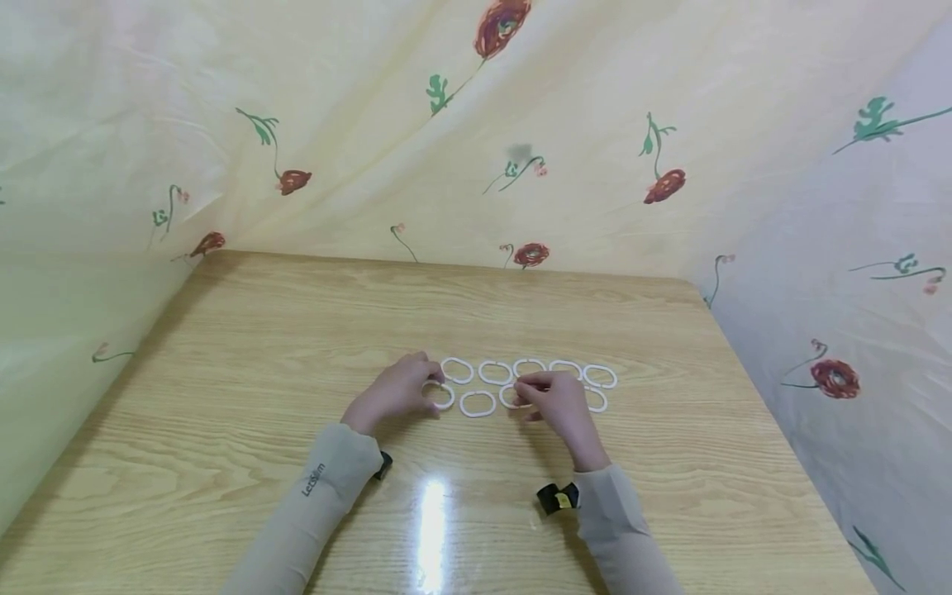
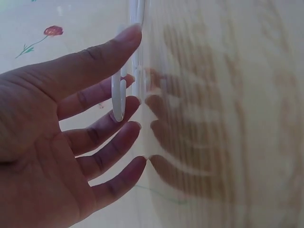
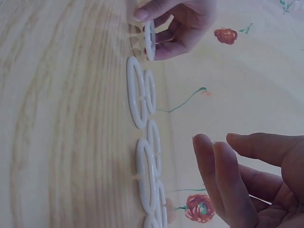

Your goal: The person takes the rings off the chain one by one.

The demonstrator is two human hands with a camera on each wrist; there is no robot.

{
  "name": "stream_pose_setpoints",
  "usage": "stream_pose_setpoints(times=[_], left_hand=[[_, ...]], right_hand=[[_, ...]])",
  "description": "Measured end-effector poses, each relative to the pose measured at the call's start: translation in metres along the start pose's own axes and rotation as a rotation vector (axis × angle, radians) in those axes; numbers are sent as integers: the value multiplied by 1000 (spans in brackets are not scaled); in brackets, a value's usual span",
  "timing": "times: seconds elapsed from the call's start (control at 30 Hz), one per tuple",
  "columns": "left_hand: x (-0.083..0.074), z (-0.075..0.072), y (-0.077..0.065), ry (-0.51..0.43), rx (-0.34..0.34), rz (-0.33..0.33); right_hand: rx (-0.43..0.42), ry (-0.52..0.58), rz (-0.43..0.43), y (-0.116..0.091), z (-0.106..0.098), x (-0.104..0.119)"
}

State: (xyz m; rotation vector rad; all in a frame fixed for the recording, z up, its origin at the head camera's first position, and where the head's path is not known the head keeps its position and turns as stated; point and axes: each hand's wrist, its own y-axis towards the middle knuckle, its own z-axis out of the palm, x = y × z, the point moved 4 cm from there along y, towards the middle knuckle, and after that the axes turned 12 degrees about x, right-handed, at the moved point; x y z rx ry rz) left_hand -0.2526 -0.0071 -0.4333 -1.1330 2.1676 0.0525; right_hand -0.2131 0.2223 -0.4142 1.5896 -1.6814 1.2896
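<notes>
Several white oval plastic rings, shaped like shower curtain rings with a small gap in the loop, lie in two rows on the table. At the left end of the front row, my left hand (image 1: 402, 386) pinches one ring (image 2: 118, 97) between thumb and fingers. That ring looks slightly raised from the tabletop in the left wrist view. My right hand (image 1: 563, 407) hovers over the front row, partly covering a ring (image 1: 506, 397). In the right wrist view its fingers (image 3: 226, 164) are loosely bent, thumb near them, with nothing held. Between the hands lies another ring (image 1: 478, 404).
The back row runs from a ring (image 1: 457, 370) beside my left fingers to a ring (image 1: 600, 377) at the right. The wooden table (image 1: 297, 322) meets a flowered cloth (image 1: 357, 165) behind and at both sides. Light glares off the table's front.
</notes>
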Motion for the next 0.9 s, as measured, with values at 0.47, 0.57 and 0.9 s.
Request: stream_pose_setpoints(times=[0.47, 0.57, 0.9], left_hand=[[2, 2, -1, 3, 29, -31], [2, 1, -2, -8, 27, -26], [8, -6, -10, -66, 31, -47]], right_hand=[[-20, 28, -19, -4, -18, 1], [-21, 2, -18, -5, -26, 1], [-13, -191, -2, -4, -81, -7]])
